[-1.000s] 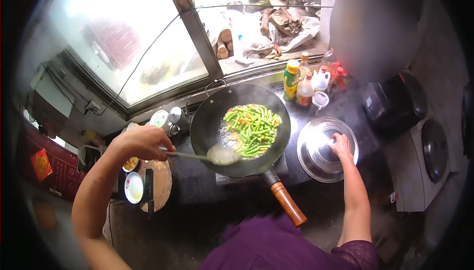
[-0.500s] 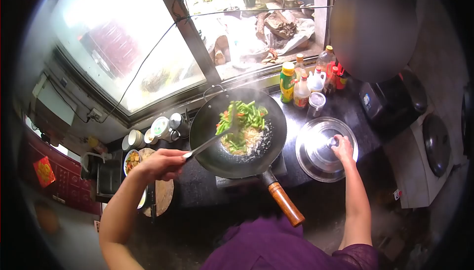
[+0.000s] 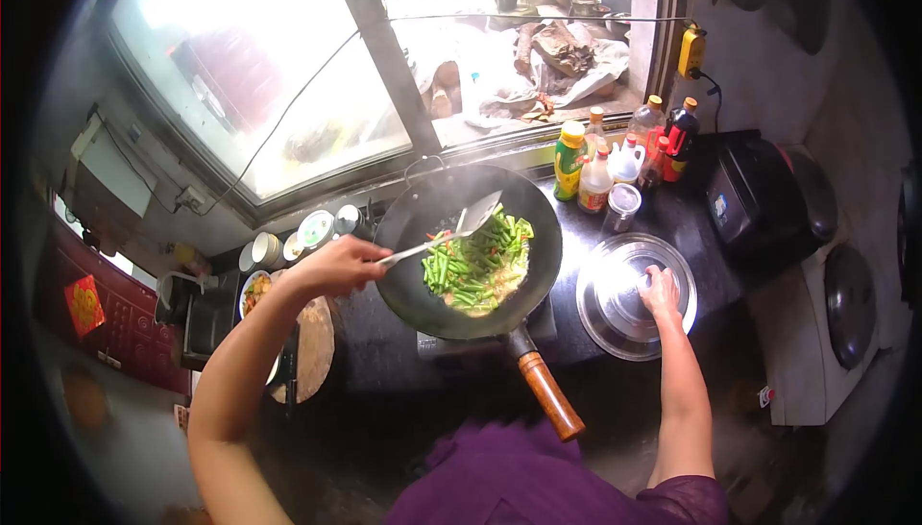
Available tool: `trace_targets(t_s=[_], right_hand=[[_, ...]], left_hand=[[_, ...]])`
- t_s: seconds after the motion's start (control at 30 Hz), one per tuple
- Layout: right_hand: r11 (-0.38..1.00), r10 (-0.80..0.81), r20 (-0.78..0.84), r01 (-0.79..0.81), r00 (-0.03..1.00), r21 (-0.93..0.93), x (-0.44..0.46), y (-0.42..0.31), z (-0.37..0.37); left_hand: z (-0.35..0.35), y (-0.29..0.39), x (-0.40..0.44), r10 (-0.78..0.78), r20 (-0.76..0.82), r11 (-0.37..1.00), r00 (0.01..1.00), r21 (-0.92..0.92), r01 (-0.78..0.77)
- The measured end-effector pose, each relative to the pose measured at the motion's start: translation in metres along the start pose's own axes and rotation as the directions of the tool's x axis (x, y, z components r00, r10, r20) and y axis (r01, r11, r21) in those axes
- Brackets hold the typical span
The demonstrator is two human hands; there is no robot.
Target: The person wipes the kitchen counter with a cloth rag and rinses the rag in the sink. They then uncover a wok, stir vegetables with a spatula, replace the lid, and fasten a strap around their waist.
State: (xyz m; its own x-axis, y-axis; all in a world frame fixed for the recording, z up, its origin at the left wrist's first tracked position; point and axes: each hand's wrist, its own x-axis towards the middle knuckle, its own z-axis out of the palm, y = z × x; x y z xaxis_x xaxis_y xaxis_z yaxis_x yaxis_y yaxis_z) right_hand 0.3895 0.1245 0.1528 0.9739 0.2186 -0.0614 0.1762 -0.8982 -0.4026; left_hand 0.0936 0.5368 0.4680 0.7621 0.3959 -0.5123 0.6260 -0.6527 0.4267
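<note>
My left hand (image 3: 348, 264) is closed round the handle of a metal spatula (image 3: 477, 213). The blade is raised over the far part of a dark wok (image 3: 403, 290), above the food. Cut green beans (image 3: 466, 270) with small red pieces lie in the wok, and steam rises from it. The wok's wooden handle (image 3: 550, 395) points toward me, with no hand on it. To the right, my right hand (image 3: 659, 290) has its fingers on the knob of a round metal lid (image 3: 607, 318), which lies flat on the counter.
Sauce bottles (image 3: 595, 179) and a small jar (image 3: 622, 202) stand behind the lid. A black appliance (image 3: 759, 198) is at the right. On the left are a round cutting board (image 3: 315, 347), a bowl of food (image 3: 254, 292) and metal containers. A window (image 3: 259, 83) runs behind the counter.
The spatula has gone from among the beans to above them at the far side. The beans have shifted toward me and spread. My right hand stays at the lid's knob.
</note>
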Motion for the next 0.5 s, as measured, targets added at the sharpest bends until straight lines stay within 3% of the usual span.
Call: trace_targets(t_s=[0.07,0.13,0.17,0.3,0.33,0.4,0.5], right_hand=[[1.000,-0.014,-0.014,0.014,1.000,-0.007,0.002,0.001,0.001],[1.000,-0.024,-0.023,0.024,0.999,-0.002,-0.001,0.004,-0.001],[1.000,-0.012,-0.043,0.013,0.999,0.021,-0.005,0.005,-0.002],[0.995,-0.065,-0.148,0.075,0.987,0.069,-0.025,0.014,-0.024],[0.991,-0.089,-0.162,0.103,0.983,0.081,-0.032,0.014,-0.035],[0.982,-0.134,-0.194,0.157,0.972,0.107,-0.044,0.014,-0.055],[0.968,-0.156,-0.222,0.194,0.962,0.159,-0.061,0.009,-0.083]], left_hand=[[0.014,0.003,0.023,0.212,-0.086,0.962,0.973,0.194,-0.192],[0.032,0.008,0.029,0.305,-0.070,0.879,0.950,0.404,-0.252],[0.034,0.009,0.025,0.181,-0.031,0.886,0.983,0.438,-0.149],[0.002,0.003,-0.004,0.192,0.025,0.819,0.981,0.547,-0.174],[-0.007,-0.010,-0.007,0.259,0.025,0.862,0.966,0.446,-0.242],[-0.017,-0.020,-0.025,0.038,0.012,0.986,0.999,0.162,-0.039],[0.002,-0.075,-0.026,-0.116,0.062,0.969,0.991,-0.213,0.126]])
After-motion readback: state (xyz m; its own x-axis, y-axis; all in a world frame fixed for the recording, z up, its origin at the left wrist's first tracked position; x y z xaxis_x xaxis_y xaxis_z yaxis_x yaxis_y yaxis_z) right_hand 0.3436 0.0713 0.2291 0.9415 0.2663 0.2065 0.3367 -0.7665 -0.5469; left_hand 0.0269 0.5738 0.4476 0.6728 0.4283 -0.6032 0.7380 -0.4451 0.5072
